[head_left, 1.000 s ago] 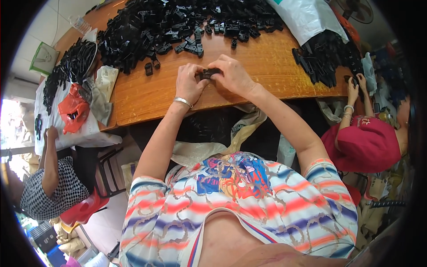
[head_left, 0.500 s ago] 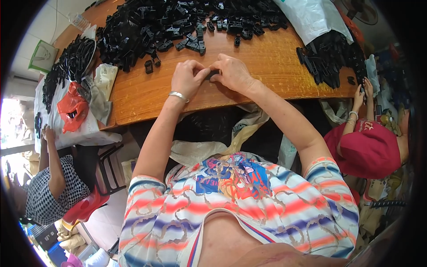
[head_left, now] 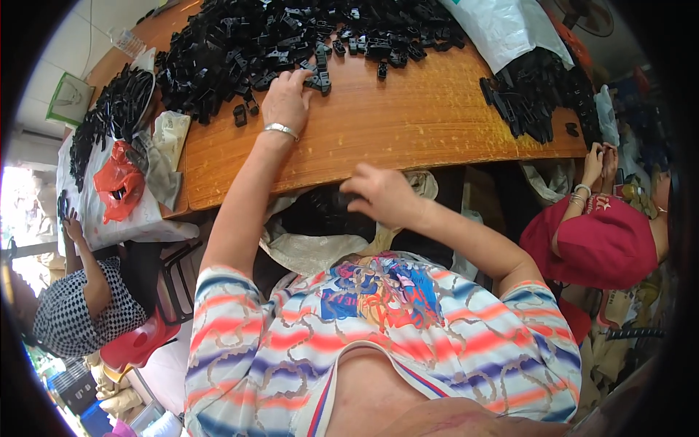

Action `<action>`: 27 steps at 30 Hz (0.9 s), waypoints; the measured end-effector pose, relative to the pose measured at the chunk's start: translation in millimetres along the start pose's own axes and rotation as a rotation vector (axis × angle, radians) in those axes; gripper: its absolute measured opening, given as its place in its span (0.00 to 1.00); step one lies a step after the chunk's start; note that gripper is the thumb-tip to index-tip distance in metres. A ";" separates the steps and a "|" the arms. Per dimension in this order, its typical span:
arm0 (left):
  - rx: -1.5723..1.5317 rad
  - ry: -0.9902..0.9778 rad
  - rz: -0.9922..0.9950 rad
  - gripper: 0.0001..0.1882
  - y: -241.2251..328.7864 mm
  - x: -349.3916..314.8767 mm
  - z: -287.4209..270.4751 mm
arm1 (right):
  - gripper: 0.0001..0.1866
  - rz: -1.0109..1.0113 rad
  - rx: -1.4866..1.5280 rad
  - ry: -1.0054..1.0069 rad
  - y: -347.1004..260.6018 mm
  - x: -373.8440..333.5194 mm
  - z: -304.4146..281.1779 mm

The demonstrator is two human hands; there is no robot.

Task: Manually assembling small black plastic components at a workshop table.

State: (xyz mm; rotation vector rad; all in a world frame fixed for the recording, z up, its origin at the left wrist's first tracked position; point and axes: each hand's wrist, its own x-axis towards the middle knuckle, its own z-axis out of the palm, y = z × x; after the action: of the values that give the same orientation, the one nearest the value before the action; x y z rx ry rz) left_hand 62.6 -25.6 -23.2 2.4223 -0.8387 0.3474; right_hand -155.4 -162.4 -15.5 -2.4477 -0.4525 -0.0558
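My left hand (head_left: 286, 102) reaches to the near edge of a large heap of small black plastic parts (head_left: 240, 51). Its thumb and fingertips are at a black plastic part (head_left: 317, 79) there, closed around its near end as far as I can see. Below the table edge, my right hand (head_left: 384, 194) hangs over an open pale sack (head_left: 313, 246) at my lap. Its fingers are bent but apart, and I see nothing held in them. Dark pieces (head_left: 320, 211) lie inside the sack, too shadowed to make out singly.
A white bag (head_left: 502, 33) spills long black pieces (head_left: 520, 109) on the table's right. At left are more black strips (head_left: 120, 102) and a red plastic bag (head_left: 119, 182). Co-workers sit on both sides, one in a red top (head_left: 604, 240), one in a checked top (head_left: 91, 306).
My hands were together over the table edge, fingers on a small dark piece. The left has moved forward to the heap; the right has dropped back over the sack and spread its fingers.
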 end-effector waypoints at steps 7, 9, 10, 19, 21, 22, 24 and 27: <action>0.252 0.101 0.199 0.07 -7.9 12.7 0.0 | 0.13 -0.001 0.062 0.211 35.9 24.0 -20.2; 0.276 0.080 0.221 0.04 -3.4 10.8 -4.0 | 0.12 0.091 0.010 0.383 72.1 45.4 -38.9; 0.293 -0.009 0.203 0.04 6.3 7.0 -9.2 | 0.12 0.173 -0.072 0.450 91.8 55.1 -46.4; 0.179 -0.228 0.238 0.04 36.6 -32.9 -16.2 | 0.22 0.579 -0.368 0.459 137.9 120.9 -62.4; 0.045 -0.211 0.131 0.07 37.8 -34.8 -21.2 | 0.20 0.573 -0.341 0.447 137.8 117.2 -64.0; 0.046 -0.214 0.123 0.07 36.8 -36.7 -24.4 | 0.19 0.547 -0.239 0.453 135.2 111.6 -64.6; -0.164 -0.237 0.029 0.12 33.5 -41.0 -30.6 | 0.17 0.444 -0.137 0.432 120.8 100.0 -59.2; -0.113 -0.199 0.064 0.16 21.6 -50.1 -26.0 | 0.12 0.136 0.015 0.373 79.3 87.0 -47.8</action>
State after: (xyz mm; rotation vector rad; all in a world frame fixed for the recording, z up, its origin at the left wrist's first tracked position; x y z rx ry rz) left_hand 8.6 -0.3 -13.3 2.3546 -0.9956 0.0801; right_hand -43.8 -222.9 -11.2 -2.3745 -0.1214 -0.4407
